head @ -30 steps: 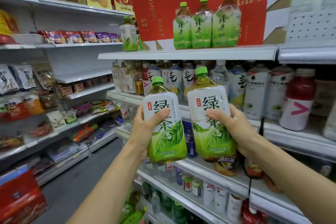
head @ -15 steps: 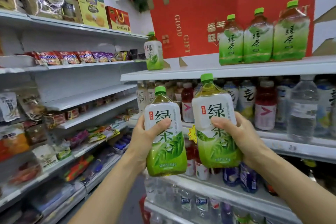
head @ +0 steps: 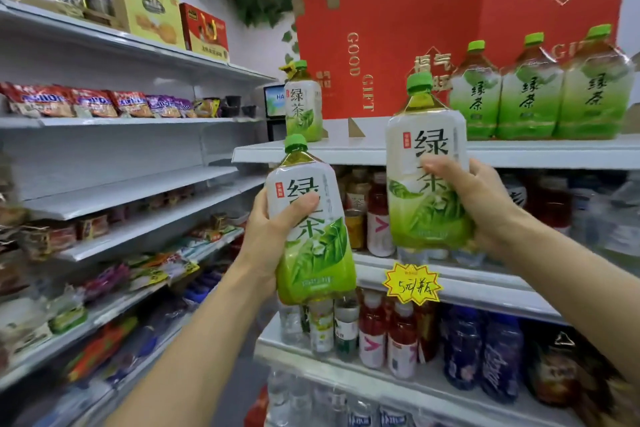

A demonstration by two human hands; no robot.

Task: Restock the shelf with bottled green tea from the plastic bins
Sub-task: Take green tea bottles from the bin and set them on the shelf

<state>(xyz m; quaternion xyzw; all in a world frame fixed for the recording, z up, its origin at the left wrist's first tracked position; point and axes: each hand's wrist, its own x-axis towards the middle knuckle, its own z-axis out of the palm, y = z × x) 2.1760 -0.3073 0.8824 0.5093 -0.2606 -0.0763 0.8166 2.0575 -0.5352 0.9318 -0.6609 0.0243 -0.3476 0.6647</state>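
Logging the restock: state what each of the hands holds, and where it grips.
Left hand grips a green tea bottle around its labelled middle. Right hand grips a second green tea bottle around its lower body.

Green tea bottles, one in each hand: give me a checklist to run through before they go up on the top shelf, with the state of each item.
1. Left hand grips its green tea bottle round the label: ok.
2. Right hand grips the raised bottle: ok.
3. Both caps on: ok.
4. Free space on the top shelf between the single bottle and the row of three: ok.
5. Raised bottle's base above the shelf edge: not ok, it is below it.
6. Depth of free space in front of the red gift box: cannot tell.
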